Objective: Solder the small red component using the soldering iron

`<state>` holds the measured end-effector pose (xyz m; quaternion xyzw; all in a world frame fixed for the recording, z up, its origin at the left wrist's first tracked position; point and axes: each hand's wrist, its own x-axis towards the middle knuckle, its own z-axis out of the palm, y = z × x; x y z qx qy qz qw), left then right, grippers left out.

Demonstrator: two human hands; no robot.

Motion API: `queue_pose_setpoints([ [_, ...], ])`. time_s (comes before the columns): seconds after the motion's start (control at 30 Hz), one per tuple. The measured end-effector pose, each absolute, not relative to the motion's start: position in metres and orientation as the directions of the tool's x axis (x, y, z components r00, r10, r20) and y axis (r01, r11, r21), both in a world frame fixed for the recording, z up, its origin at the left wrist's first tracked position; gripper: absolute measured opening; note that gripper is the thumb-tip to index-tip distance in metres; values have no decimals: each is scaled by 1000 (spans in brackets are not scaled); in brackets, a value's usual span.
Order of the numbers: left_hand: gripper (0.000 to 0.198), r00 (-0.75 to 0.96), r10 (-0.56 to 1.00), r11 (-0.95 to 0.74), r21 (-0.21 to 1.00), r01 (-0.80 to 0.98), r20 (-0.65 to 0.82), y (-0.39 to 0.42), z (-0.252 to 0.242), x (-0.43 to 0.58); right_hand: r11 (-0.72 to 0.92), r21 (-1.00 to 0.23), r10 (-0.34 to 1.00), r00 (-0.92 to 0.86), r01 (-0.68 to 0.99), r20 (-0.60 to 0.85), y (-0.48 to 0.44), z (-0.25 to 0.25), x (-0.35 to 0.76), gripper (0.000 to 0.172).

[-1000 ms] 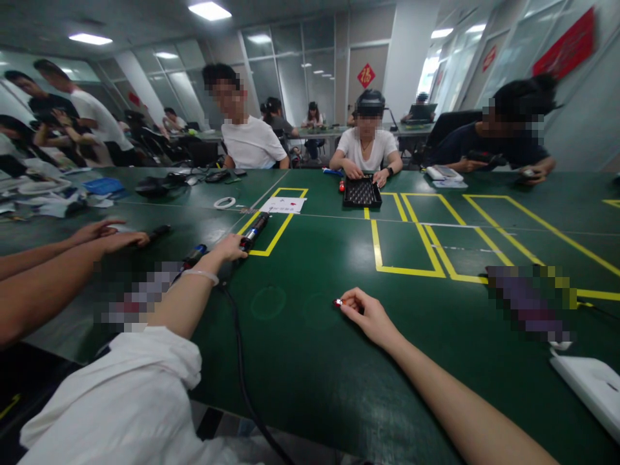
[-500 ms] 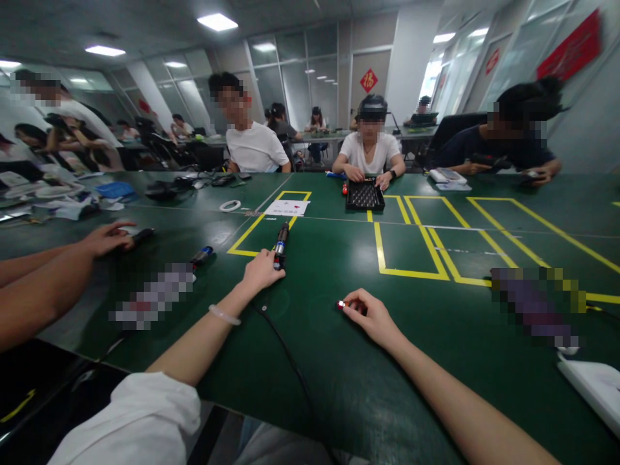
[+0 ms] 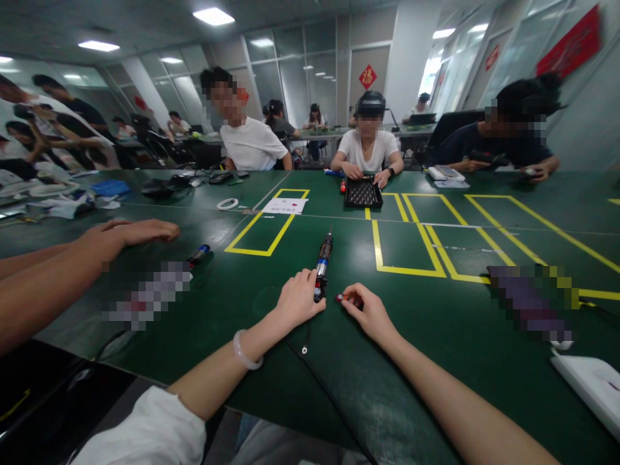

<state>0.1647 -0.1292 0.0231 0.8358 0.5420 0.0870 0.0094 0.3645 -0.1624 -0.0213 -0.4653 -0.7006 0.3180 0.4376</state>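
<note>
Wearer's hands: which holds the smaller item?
The bare-wristed right hand: it pinches a small red piece. The braceleted left hand holds the longer, blue-banded tool.

A printed sheet [image 3: 285, 206] overlaps a yellow tape outline [image 3: 249, 252]. Leftward lies a white ring [image 3: 225, 208]. Behind hangs a red diamond sign [image 3: 367, 77].

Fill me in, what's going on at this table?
The person's left hand grips the rear of a screwdriver-like tool, its tip pointing away across the green table. The right hand pinches a small red piece close by; tool and piece are apart. Across the table, a co-worker has both hands at a black tray.
</note>
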Motion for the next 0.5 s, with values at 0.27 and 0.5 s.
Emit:
queue_pose_setpoints([
  [0.27, 61, 481, 870, -488, 52, 872, 108, -150, 24, 176, 393, -800, 920, -196, 454, 340, -161, -28, 364, 6],
  [0.5, 62, 520, 850, -526, 70, 848, 88, -161, 25, 180, 444, -696, 896, -279, 564, 345, -164, -25, 361, 9],
])
